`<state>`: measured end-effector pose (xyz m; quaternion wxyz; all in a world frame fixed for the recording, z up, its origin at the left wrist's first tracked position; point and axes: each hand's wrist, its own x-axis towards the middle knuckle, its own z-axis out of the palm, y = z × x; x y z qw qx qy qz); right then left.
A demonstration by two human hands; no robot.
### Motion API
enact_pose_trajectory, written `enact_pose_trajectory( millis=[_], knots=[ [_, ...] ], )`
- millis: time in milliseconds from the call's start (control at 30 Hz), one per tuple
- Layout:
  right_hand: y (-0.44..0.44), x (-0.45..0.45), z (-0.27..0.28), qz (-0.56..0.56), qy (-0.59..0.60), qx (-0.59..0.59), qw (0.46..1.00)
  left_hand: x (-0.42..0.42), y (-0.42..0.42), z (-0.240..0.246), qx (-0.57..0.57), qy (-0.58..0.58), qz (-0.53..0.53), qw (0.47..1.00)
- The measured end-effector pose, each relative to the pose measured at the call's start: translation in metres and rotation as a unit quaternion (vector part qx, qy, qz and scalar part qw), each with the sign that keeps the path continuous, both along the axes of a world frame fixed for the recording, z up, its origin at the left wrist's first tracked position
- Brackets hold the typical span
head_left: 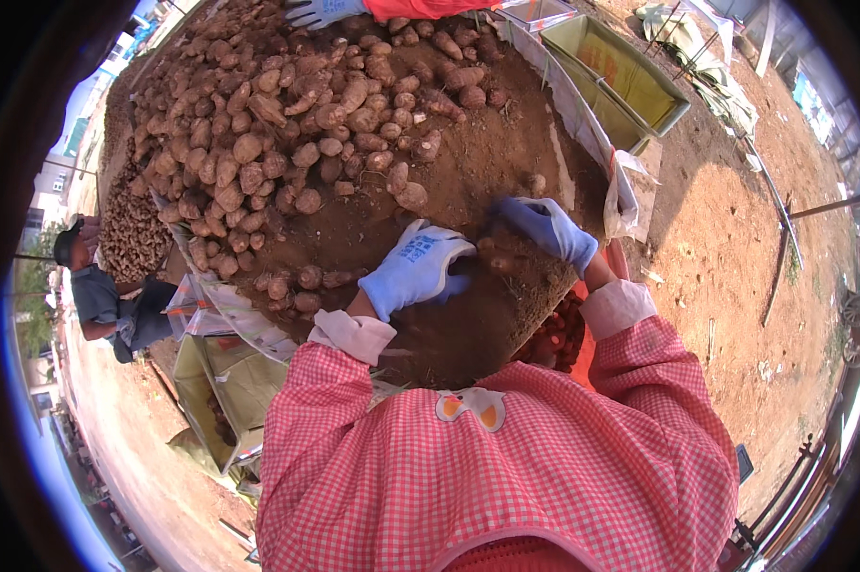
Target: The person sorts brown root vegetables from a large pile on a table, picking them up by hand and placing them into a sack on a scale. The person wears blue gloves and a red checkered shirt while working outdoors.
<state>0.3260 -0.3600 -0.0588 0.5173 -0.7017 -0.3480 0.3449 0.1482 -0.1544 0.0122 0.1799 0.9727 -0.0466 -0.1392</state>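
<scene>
A large heap of brown taro corms covers the soil-coated table top before me. My left hand, in a white and blue work glove, is over the soil near the table's front edge; its fingers are partly hidden and blurred. My right hand, in a like glove, is curled to the right of it. Between the hands are a few blurred, soil-covered corms; whether either hand grips one cannot be told. A small group of corms lies left of my left hand.
A co-worker's gloved hand rests on the heap's far side. Yellow-green containers stand at the far right and near left. Reddish corms lie below the table's front edge. Another person is at the left.
</scene>
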Motion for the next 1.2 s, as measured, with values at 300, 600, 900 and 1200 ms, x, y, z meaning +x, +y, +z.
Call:
enact_pose_trajectory(
  millis=[300,600,900,1200],
  knots=[
    [0.086,0.147,0.027,-0.137,-0.18,0.025,0.974,-0.072,0.064,-0.028,0.124,-0.29,0.357,0.879],
    [0.178,0.128,0.039,-0.104,-0.534,-0.238,0.805,-0.023,0.029,0.0,-0.248,-0.326,0.364,0.836],
    [0.035,0.033,0.058,0.013,-0.337,0.209,0.918,0.03,0.011,0.028,-0.441,-0.274,0.29,0.804],
    [0.005,-0.063,0.085,-0.126,0.123,-0.039,0.984,-0.014,-0.026,0.016,-0.475,-0.094,0.169,0.859]
  ],
)
